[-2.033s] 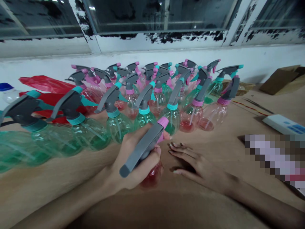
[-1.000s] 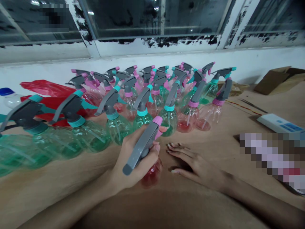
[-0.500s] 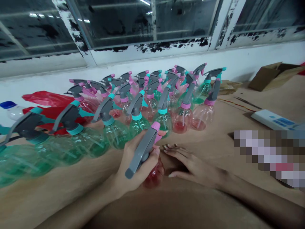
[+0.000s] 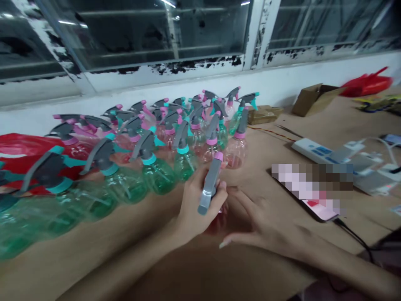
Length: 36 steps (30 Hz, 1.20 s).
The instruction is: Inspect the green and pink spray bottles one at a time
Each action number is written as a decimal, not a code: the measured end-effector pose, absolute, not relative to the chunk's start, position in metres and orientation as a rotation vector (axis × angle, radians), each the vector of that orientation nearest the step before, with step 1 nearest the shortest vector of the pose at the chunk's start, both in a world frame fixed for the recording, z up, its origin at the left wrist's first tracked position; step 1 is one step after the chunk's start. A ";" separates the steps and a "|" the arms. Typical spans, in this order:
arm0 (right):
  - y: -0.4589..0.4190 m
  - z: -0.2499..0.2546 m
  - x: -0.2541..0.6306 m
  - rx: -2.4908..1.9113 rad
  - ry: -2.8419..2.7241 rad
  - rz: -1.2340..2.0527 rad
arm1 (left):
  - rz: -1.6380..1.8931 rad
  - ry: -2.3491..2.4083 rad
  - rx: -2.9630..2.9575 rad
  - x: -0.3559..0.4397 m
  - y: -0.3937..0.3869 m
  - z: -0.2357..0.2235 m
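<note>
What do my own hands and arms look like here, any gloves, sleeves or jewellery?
Your left hand and right hand wear no gloves, and no ring, bracelet or watch shows. Both forearms are bare, with no sleeve in view. The right thumbnail reaches past the fingertip.

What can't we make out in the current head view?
All in the head view:
Held red-tinted plastic spray bottle with grey trigger head: neck and much of the body, hidden by left hand.
Right hand: whether its fingers touch that bottle, lost in overlap and blur.
Flat rectangular dark-edged phone: most of its screen, covered by pixelation.
Leftmost green-tinted plastic bottle: cut off by left edge.
</note>
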State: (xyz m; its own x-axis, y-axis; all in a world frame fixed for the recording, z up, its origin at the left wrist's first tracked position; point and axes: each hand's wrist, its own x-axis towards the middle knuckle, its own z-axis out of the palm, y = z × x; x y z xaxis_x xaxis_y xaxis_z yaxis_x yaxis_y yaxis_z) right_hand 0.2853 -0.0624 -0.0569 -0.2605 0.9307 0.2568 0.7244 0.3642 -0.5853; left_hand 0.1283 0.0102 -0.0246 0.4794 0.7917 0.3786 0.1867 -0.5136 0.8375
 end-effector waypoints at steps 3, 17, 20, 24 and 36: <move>-0.072 -0.059 0.292 -1.523 -2.010 0.410 | 1.040 0.732 1.985 0.155 0.008 -0.027; -0.069 -0.056 0.350 -1.547 -1.849 0.274 | 0.949 0.456 2.097 0.212 0.023 -0.027; -0.060 -0.052 0.370 -1.565 -1.788 0.227 | 0.949 0.472 2.143 0.201 0.024 -0.030; -0.033 -0.052 0.411 -1.653 -1.698 0.134 | 0.926 0.505 2.124 0.175 0.021 -0.048; 0.051 -0.073 0.464 -1.667 -1.617 0.073 | 1.006 0.259 2.477 0.140 0.017 -0.082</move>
